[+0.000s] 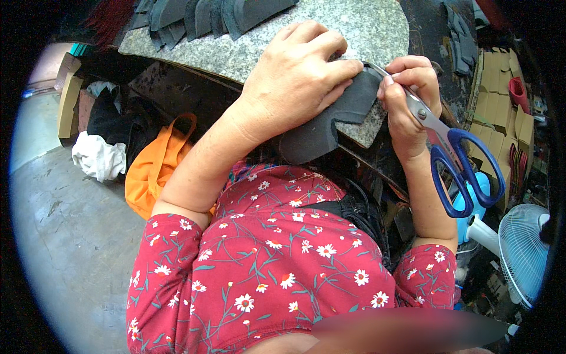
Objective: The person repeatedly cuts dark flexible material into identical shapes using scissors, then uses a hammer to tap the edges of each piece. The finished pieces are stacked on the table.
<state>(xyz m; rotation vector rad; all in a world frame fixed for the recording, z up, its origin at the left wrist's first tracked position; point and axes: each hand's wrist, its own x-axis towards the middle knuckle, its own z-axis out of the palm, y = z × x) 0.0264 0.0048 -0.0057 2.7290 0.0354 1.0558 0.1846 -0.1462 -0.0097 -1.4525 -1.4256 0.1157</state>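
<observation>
A dark grey fabric piece [312, 137] with a notched, curved outline lies over the near edge of the speckled stone slab [348, 20]. My left hand [300, 76] is closed on its upper part, thumb and fingers pinching the far edge. In my right hand [413, 100] is a pair of scissors [435, 128], gripped by the metal blades rather than the handles. Their blue handle loops hang toward me, while the blade end points at the fabric's far edge, beside my left fingertips. My hand partly covers the blades, so how far they are parted is hidden.
Several similar dark pieces [203, 17] overlap along the slab's far left. More dark strips [460, 41] lie at the far right. Cardboard boxes [492, 100] and a blue-and-white fan [522, 251] stand right. An orange bag [150, 177] and white cloth [99, 156] are at left.
</observation>
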